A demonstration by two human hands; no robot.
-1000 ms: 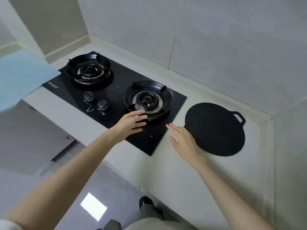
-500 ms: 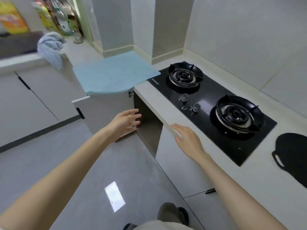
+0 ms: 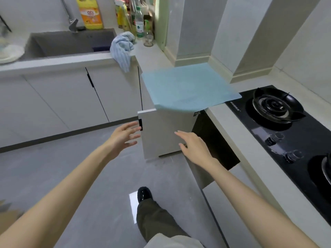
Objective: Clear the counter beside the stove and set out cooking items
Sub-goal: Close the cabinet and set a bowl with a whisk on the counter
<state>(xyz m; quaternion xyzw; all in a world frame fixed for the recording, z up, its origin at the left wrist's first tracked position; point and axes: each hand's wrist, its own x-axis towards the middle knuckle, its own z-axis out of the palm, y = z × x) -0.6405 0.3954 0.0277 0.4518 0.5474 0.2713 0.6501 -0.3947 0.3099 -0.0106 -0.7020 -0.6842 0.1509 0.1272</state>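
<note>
Mat lies on counter beside stove, overhanging the open cabinet door. Left hand hovers at its edge, right hand just in front, both empty, fingers loosely spread.

Head-worn view, steeply down; cabinet door near ahead; stove rightward

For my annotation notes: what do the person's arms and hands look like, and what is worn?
The left arm and right arm are bare: no sleeves, watch or bracelet. The left hand and right hand wear no gloves. Rings: too blurred to tell.
</note>
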